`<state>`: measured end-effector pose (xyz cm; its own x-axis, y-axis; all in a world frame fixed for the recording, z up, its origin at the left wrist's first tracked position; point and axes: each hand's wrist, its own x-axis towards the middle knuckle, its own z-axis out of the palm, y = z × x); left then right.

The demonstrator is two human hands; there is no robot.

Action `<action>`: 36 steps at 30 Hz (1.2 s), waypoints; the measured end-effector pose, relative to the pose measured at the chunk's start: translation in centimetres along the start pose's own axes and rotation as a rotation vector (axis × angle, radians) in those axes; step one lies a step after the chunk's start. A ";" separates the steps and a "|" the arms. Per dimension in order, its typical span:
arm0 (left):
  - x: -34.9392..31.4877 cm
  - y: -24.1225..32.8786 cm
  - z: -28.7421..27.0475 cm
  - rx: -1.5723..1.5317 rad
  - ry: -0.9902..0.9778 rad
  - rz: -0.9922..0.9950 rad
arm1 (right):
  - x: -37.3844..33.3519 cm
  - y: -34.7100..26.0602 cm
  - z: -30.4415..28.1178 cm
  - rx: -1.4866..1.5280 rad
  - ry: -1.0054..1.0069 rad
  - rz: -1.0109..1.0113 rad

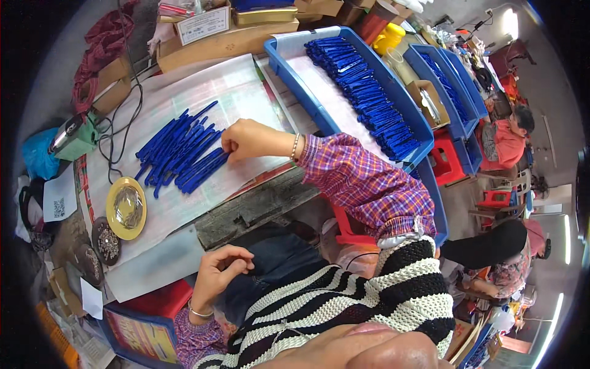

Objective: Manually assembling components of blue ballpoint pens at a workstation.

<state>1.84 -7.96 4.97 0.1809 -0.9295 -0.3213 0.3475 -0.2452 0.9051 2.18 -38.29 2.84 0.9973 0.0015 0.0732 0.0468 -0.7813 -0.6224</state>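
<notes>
A pile of slender dark-blue sticks (175, 150) lies on the white sheet (239, 80) covering the bench. At the pile's right end, my right hand (249, 138) has thumb and fingers closed on the end of a blue stick; the fingertips partly hide it. My left hand (221, 273) hangs over my lap by the bench's near edge, fingers loosely curled, thumb apart, nothing visible in it. Left of the pile sits a round yellow dish (112, 209) of small, thin metallic pieces, too fine to name.
Right of the sheet stands a blue tray (301, 101) with rows of similar blue sticks. Round dark discs (106, 240) lie beside the dish. A green-and-metal device (77, 135) with a black cable stands at left. Other people (505, 144) sit at far right.
</notes>
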 end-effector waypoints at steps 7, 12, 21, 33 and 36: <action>-0.1 1.6 -1.5 0.120 0.153 0.045 | -1.5 -1.5 0.9 -0.168 0.165 -0.112; -0.4 2.0 -1.5 0.139 0.187 0.043 | -1.5 -2.7 1.6 -0.268 0.121 -0.157; -1.2 3.6 -3.8 0.215 0.264 0.185 | -1.7 -3.3 -1.0 0.042 0.200 -0.040; -1.6 4.7 -16.5 1.020 0.873 0.320 | -6.2 -10.7 -3.6 0.010 0.157 -0.013; -0.2 3.5 -18.6 1.276 0.889 0.410 | -6.4 -10.6 -2.7 0.061 0.178 -0.012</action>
<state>20.17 -3.46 3.05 0.6730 -0.6519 0.3494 -0.7307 -0.5132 0.4502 -4.87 -31.66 11.05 0.9712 -0.1045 0.2142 0.0670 -0.7428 -0.6661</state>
